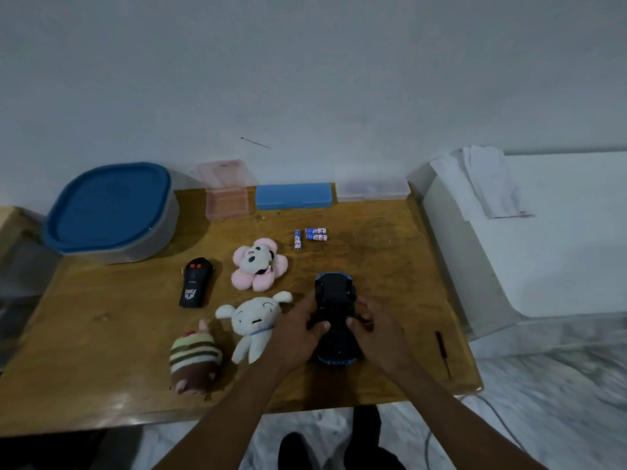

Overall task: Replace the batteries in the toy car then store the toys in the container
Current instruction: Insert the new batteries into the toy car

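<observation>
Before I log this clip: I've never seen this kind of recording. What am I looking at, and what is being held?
No machine: one camera worn on a person's head looks down at their bare hands. The left hand and right hand both grip a toy car, dark underside up. On the wooden table lie three batteries, a black remote, a pink plush, a white plush, a striped plush, a thin dark tool, and a blue-lidded container at the back left.
</observation>
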A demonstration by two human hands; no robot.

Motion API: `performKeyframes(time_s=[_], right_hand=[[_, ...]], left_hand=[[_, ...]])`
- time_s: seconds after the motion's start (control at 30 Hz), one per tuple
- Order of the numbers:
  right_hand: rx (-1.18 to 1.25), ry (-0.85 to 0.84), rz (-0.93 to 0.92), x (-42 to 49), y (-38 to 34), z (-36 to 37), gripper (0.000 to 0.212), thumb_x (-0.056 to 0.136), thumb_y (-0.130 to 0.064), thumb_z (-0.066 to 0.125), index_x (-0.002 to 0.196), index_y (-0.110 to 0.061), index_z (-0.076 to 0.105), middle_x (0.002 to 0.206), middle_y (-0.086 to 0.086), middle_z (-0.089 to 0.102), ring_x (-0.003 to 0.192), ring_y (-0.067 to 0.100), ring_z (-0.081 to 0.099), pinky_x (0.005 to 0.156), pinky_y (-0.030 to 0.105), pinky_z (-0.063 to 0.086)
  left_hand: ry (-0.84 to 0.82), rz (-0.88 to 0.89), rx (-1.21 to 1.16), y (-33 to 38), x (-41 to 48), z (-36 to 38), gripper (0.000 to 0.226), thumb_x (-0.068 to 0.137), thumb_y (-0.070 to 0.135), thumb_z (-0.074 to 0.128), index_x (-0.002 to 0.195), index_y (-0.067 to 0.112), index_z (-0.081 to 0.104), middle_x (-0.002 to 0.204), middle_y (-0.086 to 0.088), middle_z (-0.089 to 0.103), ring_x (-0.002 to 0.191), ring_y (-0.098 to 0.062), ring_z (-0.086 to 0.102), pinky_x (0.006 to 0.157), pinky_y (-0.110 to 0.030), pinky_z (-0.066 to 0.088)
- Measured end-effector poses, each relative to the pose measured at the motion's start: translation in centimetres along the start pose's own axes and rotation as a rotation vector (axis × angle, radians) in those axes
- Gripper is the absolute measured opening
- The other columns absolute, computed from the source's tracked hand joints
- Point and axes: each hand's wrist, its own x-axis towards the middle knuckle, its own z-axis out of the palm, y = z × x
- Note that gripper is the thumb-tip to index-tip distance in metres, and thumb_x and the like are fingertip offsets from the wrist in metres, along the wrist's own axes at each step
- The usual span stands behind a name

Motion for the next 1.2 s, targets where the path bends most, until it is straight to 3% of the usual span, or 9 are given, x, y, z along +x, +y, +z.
performKeyframes(time_s=[0.17, 0.3, 0.4, 0.53, 0.7, 0.87, 0.97, 1.1, 1.2], right_hand=[[-0.001, 0.083, -0.019, -0.8, -1.5, 0.0, 0.044, 0.094, -0.019, 0.057, 0.136, -0.02, 0.046, 0.112, -0.001, 0.059, 0.1, 0.009, 0.054, 0.083, 0.025, 0.048], [0.043, 0.127, -0.1, -0.1, -4.6, -0.6, 0.042, 0.093, -0.017, 0.058, 0.134, -0.023, 0.049, 0.113, 0.003, 0.065, 0.099, 0.013, 0.061, 0.078, 0.025, 0.052], [-0.023, 0.159, -0.162, 1.1, -7.2, -1.0, 0.04, 0.093, -0.019, 0.058, 0.132, -0.023, 0.05, 0.103, -0.002, 0.062, 0.095, 0.012, 0.06, 0.067, 0.017, 0.046], [-0.087, 0.165, -0.19, 3.3, -9.6, -1.3, 0.042, 0.093, -0.024, 0.057, 0.134, -0.023, 0.049, 0.099, -0.002, 0.061, 0.093, 0.013, 0.059, 0.065, 0.015, 0.042], [-0.092, 0.062, -0.192, 6.5, -10.4, -1.1, 0.043, 0.095, -0.023, 0.056, 0.137, -0.024, 0.046, 0.103, -0.004, 0.06, 0.082, 0.0, 0.052, 0.059, 0.009, 0.036], [-0.008, -0.04, -0.16, 10.0, -9.9, -0.4, 0.035, 0.096, -0.028, 0.055, 0.13, -0.023, 0.052, 0.113, -0.007, 0.058, 0.098, 0.005, 0.054, 0.062, 0.008, 0.04], [-0.024, -0.056, -0.157, 12.5, -9.1, -0.3, 0.027, 0.097, -0.032, 0.05, 0.121, -0.022, 0.058, 0.11, -0.004, 0.064, 0.097, 0.009, 0.061, 0.075, 0.025, 0.054], [-0.224, 0.017, -0.151, 16.1, -8.0, -0.6, 0.027, 0.096, -0.021, 0.055, 0.12, -0.015, 0.061, 0.116, 0.004, 0.067, 0.102, 0.017, 0.062, 0.086, 0.028, 0.051], [-0.366, 0.002, -0.17, 18.0, -7.8, -0.5, 0.025, 0.095, -0.015, 0.055, 0.118, -0.012, 0.064, 0.113, 0.007, 0.068, 0.098, 0.019, 0.063, 0.081, 0.026, 0.049]], left_hand=[[-0.034, 0.052, -0.058, 0.6, 0.1, -1.5, 0.067, 0.091, 0.018, 0.063, 0.147, 0.036, 0.031, 0.121, 0.013, 0.06, 0.104, -0.006, 0.058, 0.074, -0.009, 0.045], [-0.064, 0.136, -0.127, 1.7, 1.0, -4.4, 0.068, 0.082, 0.029, 0.073, 0.142, 0.037, 0.04, 0.118, 0.011, 0.067, 0.105, -0.009, 0.064, 0.085, -0.028, 0.055], [-0.076, 0.17, -0.143, 2.9, 1.6, -6.4, 0.079, 0.074, 0.023, 0.082, 0.139, 0.041, 0.039, 0.112, 0.013, 0.066, 0.103, -0.001, 0.061, 0.08, -0.017, 0.052], [-0.083, 0.158, -0.215, 2.9, 3.0, -8.0, 0.107, 0.064, 0.025, 0.087, 0.147, 0.046, 0.023, 0.121, 0.006, 0.061, 0.116, -0.018, 0.059, 0.09, -0.039, 0.057], [-0.06, 0.139, -0.309, 2.3, 4.9, -8.6, 0.104, 0.071, 0.007, 0.083, 0.15, 0.04, 0.023, 0.119, 0.002, 0.067, 0.109, -0.016, 0.065, 0.087, -0.038, 0.058], [0.0, 0.052, -0.419, 1.1, 6.3, -8.6, 0.102, 0.072, 0.002, 0.082, 0.145, 0.047, 0.027, 0.118, 0.001, 0.067, 0.106, -0.016, 0.066, 0.087, -0.045, 0.058], [0.035, 0.028, -0.456, 0.5, 7.0, -8.5, 0.101, 0.069, 0.008, 0.083, 0.142, 0.052, 0.029, 0.123, 0.0, 0.065, 0.114, -0.021, 0.063, 0.092, -0.049, 0.055], [0.09, 0.012, -0.501, 0.6, 7.3, -8.6, 0.096, 0.071, 0.0, 0.08, 0.122, 0.069, 0.037, 0.124, 0.0, 0.064, 0.116, -0.019, 0.062, 0.092, -0.039, 0.055], [0.13, -0.004, -0.511, 0.6, 7.5, -8.8, 0.097, 0.071, -0.001, 0.08, 0.117, 0.071, 0.036, 0.124, -0.004, 0.064, 0.114, -0.016, 0.064, 0.086, -0.028, 0.055]])
